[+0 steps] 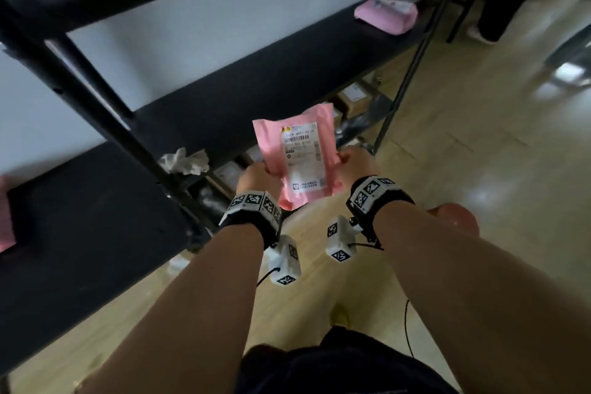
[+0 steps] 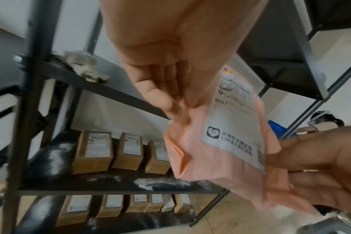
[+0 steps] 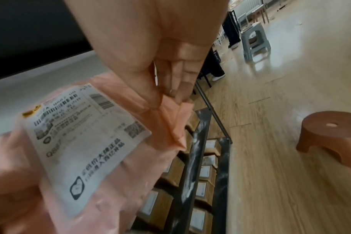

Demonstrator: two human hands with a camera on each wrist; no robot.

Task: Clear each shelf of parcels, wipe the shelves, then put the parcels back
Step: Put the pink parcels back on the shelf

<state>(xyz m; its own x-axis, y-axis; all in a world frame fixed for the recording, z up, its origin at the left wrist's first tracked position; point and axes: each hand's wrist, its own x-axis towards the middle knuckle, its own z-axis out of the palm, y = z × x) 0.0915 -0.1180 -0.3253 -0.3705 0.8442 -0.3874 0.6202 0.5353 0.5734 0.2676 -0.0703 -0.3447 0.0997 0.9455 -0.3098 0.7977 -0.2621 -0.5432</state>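
Partly blurred, pink parcel (image 1: 297, 163) pinched — left hand (image 1: 256, 177), right hand (image 1: 356, 163).

A pink poly-mailer parcel (image 1: 295, 166) with a white shipping label facing up is held in the air in front of the black shelf (image 1: 256, 80), pinched at its side edges. A second pink parcel (image 1: 386, 14) is laid flat at the far end of that shelf, and a crumpled whitish cloth (image 1: 185, 160) is left near its front edge. Brown cardboard parcels (image 2: 110, 152) are stood in rows on the lower shelves.
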